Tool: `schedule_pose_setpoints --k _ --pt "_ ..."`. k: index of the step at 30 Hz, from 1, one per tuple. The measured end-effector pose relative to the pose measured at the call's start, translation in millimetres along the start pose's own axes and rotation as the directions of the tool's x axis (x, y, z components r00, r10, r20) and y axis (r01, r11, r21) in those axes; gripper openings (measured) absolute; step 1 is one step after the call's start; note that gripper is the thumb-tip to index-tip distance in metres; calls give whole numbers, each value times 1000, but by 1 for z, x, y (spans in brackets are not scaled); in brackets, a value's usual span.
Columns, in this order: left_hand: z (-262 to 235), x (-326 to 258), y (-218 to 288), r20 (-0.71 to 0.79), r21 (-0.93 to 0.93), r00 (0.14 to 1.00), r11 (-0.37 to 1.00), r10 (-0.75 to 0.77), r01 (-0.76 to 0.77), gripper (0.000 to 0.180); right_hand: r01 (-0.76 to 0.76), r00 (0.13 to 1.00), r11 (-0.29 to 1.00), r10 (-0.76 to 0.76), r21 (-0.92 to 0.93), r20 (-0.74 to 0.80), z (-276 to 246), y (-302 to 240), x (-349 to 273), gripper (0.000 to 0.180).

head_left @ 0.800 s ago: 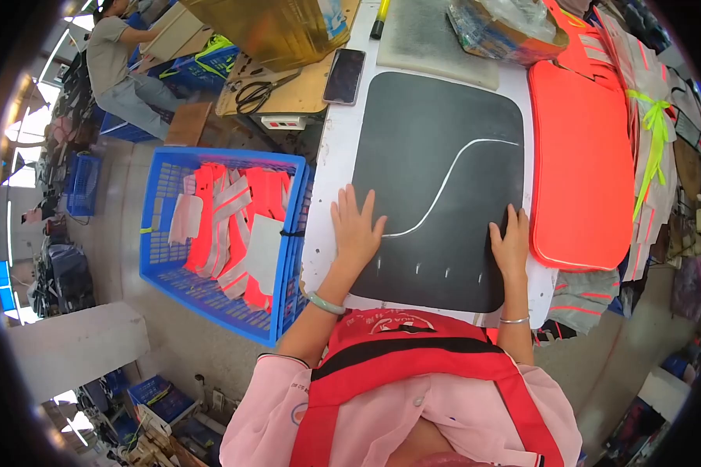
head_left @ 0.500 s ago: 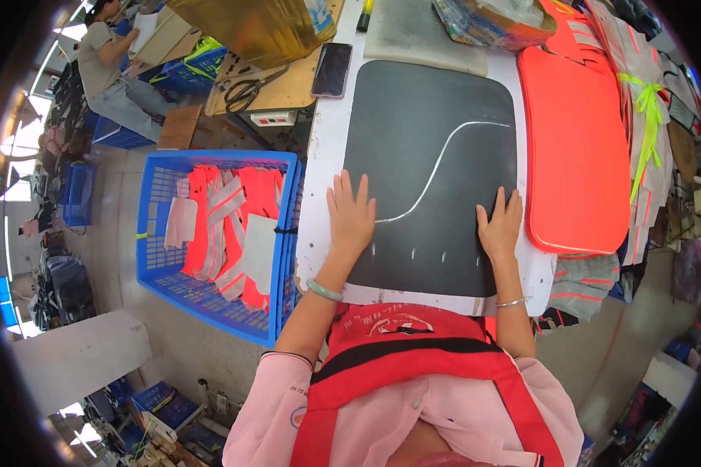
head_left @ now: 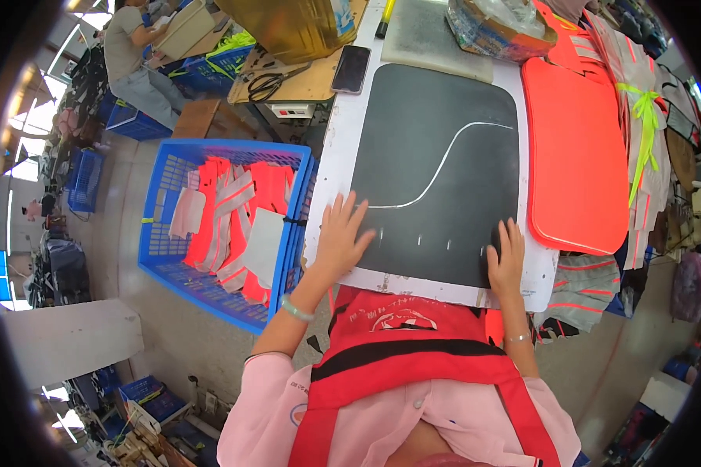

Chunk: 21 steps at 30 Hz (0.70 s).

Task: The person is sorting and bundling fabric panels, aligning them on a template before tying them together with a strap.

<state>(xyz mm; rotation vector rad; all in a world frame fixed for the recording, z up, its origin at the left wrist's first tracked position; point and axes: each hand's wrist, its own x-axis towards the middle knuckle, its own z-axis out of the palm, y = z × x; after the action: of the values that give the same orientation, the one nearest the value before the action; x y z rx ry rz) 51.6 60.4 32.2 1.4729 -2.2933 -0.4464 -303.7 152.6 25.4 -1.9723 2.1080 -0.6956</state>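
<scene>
A dark grey board (head_left: 413, 117) with rounded corners lies flat on the white worktable (head_left: 323, 191). A thin white S-shaped line (head_left: 442, 163) crosses it, and several short pale marks run along its near part. At the board's left edge my left hand (head_left: 341, 240) rests with fingers spread, partly over the white tabletop. My right hand (head_left: 507, 261) lies at the near right edge, its fingers stretched out and nothing held. Right of the board, a bright orange-red padded panel (head_left: 575, 156) with rounded corners lies flat, close to my right hand.
On the left stands a blue plastic crate (head_left: 153, 210) with orange and grey fabric pieces (head_left: 237, 204). A phone (head_left: 351, 70), scissors (head_left: 266, 86) and a cardboard box (head_left: 487, 35) are farther off. Tied grey-orange strips (head_left: 645, 117) hang at right. A co-worker (head_left: 132, 54) sits far left.
My left hand has slid nearer and a little left, off onto the board's edge. My right hand has come slightly nearer. The whole view has turned a little.
</scene>
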Motion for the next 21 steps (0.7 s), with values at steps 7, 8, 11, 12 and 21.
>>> schedule_pose_setpoints --k 7,8,11,12,21 --pt "14 -76 -4 119 134 978 973 173 -189 63 -15 997 999 12 -46 -75 -6 17 -69 54" --pt "16 -75 -5 69 150 980 969 188 -196 60 -14 994 999 9 -48 -107 -5 16 -66 54" --pt "20 -75 -3 -21 153 979 968 205 -199 52 -3 990 999 -4 -47 -144 -4 16 -65 52" --pt "21 -74 -4 -54 180 974 962 219 -206 52 23 987 999 -29 -40 -158 -4 17 -64 51" --pt "27 -80 -7 -124 244 959 945 255 -220 50 28 982 1000 -28 -2 -188 1 19 -66 48"
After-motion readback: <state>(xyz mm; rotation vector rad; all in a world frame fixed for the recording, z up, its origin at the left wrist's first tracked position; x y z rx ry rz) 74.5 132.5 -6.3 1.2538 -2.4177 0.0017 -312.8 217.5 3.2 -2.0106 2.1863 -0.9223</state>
